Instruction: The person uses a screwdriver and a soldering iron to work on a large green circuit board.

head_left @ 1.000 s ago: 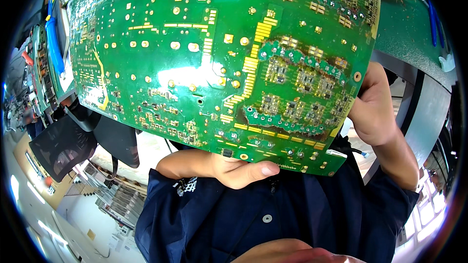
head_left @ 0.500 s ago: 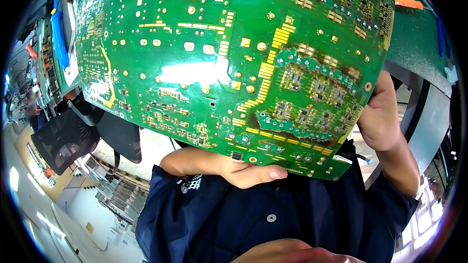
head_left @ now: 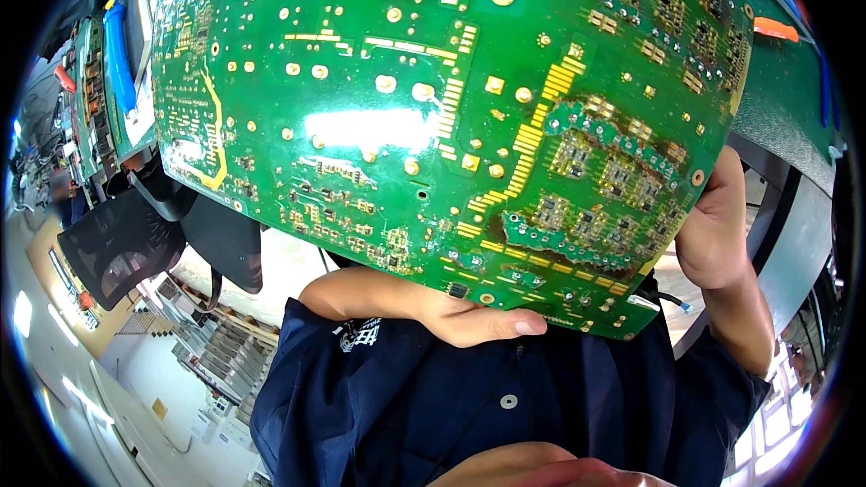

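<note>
Two bare hands hold a large green circuit board (head_left: 361, 207), seen from above through the head camera I run from afar. The board fills the upper and middle frame, its lower edge slanting down toward the right; a white glare lies near its centre, and brownish, scorched-looking patches mark its right half. I see the left forearm enter below the board at lower centre, running nearly level to the right. The left hand (head_left: 465, 320) clasps the lower edge, thumb stretched along it and pointing right, the other fingers hidden behind the board. At right, the other forearm rises steeply from the lower right; the right hand (head_left: 713, 230) meets the right edge with its wrist below, its fingertips out of sight behind the board, so I cannot tell whether it pinches or only supports. A dark blue shirt (head_left: 433, 383) occupies lower centre. A blue-handled tool (head_left: 117, 50) lies at upper left, an orange handle (head_left: 776, 30) on the green tabletop (head_left: 785, 99) at upper right, and a black chair (head_left: 126, 257) stands at left.
</note>
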Tool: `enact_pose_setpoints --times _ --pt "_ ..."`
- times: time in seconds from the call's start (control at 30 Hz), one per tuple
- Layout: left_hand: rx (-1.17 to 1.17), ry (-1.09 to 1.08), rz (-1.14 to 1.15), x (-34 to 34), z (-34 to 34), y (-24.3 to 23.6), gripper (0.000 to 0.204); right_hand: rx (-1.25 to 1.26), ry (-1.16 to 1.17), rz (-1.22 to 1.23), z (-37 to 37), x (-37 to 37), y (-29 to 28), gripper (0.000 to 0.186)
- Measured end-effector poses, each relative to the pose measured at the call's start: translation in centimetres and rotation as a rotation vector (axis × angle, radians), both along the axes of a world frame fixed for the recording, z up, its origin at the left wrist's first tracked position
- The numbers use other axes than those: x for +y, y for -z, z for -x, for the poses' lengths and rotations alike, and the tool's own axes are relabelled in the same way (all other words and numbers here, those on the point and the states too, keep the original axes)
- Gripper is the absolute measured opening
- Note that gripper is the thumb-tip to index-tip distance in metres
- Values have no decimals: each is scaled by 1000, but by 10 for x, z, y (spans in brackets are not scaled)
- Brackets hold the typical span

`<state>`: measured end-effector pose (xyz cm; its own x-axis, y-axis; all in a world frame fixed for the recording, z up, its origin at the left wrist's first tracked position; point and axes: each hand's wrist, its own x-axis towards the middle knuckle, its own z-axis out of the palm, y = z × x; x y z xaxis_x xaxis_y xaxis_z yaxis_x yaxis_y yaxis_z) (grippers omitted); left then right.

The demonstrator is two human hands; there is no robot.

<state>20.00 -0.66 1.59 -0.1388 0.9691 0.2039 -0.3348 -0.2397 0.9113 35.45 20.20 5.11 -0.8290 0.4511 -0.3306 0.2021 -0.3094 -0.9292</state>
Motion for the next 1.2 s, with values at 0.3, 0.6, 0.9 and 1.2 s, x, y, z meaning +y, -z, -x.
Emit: enact_pose_setpoints --times 0.3,0.6,0.9,1.2 --pt "9 -45 -68 2 -8 2 41 -10 71 153 -2 0 1 28" --pt "76 15 -29 1 2 1 38 -4 0 180 2 3 0 34" --pt "154 63 -4 3 10 -4 32 -4 69 81 -2 -2 2 31" --pt "154 166 -14 -7 12 5 42 -6 55 39 -3 1 0 30"
